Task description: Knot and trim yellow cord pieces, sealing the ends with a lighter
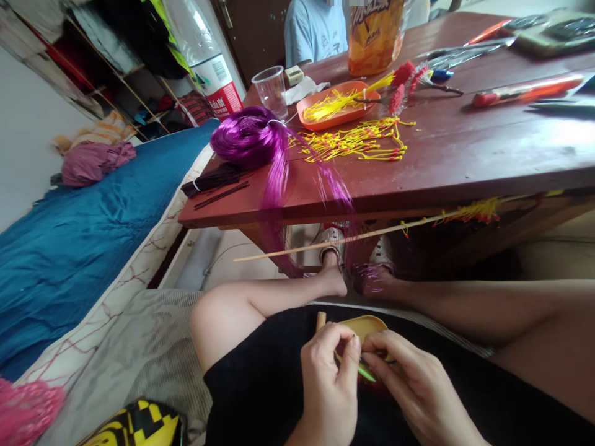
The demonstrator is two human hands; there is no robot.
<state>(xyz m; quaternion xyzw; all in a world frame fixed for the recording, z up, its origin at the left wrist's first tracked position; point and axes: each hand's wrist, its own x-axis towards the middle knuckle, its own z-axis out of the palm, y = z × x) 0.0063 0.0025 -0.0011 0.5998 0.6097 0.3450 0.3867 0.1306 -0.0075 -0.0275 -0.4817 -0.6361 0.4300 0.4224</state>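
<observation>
Over my lap, my left hand (331, 365) and my right hand (411, 375) meet with their fingertips pinched close together. Whatever lies between the fingertips is too small and hidden to make out. A bright green pointed tip (366, 372) shows just below the pinch. Behind the knuckles of my left hand a short tan stub (321, 319) sticks up; I cannot tell whether that hand holds it. Partly covered by both hands, a yellow tray (365, 323) rests on the black cloth (260, 378) over my lap.
A red-brown table (418, 179) bears a purple fibre bundle (246, 136), red-tipped yellow stems (357, 141), an orange tray (337, 121), a plastic cup (271, 90) and bottles. A thin stick (325, 244) juts below its edge. Someone in a blue shirt (316, 31) sits opposite.
</observation>
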